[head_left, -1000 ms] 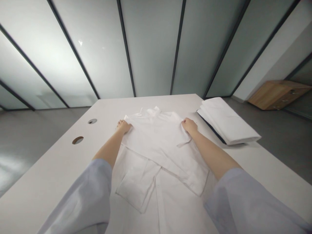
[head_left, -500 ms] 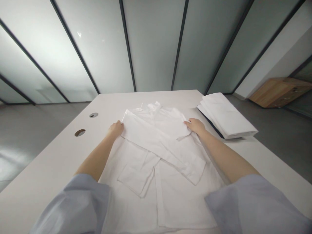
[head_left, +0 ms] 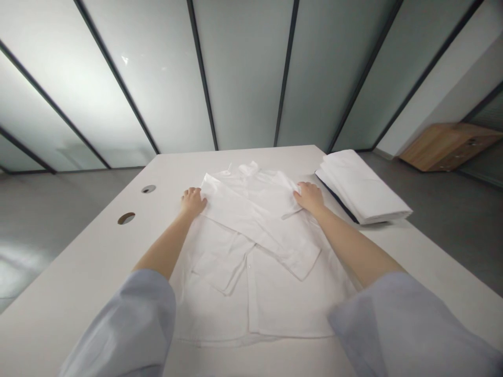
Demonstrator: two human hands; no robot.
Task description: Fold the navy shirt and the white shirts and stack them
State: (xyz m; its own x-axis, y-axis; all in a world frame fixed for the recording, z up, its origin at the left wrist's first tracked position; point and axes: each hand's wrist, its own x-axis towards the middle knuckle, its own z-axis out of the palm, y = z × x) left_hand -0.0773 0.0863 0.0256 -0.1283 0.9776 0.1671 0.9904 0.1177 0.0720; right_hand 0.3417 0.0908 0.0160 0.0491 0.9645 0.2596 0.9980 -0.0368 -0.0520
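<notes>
A white long-sleeved shirt (head_left: 275, 293) lies spread on the table with its sleeves folded across the body, one crossing over the other. Its collar (head_left: 248, 168) points to the far end and the hem lies nearest me. My left hand (head_left: 192, 202) is closed at the shirt's left shoulder edge, thumb against the cloth. On the opposite shoulder edge, my right hand (head_left: 309, 197) is closed on the fabric with bent fingers. Parts of the cloth under both hands are hidden.
To the right, a folded stack of white cloth (head_left: 365, 186) with a dark underside lies on the white table (head_left: 78, 293). Two round holes, one a cable hole (head_left: 126, 218), open in the tabletop at left. Frosted glass panels stand behind; a wooden cabinet (head_left: 444, 146) is far right.
The shirt has slid away from me, its hem now farther from the near edge. Both hands have turned slightly and come a little closer together at the shoulders.
</notes>
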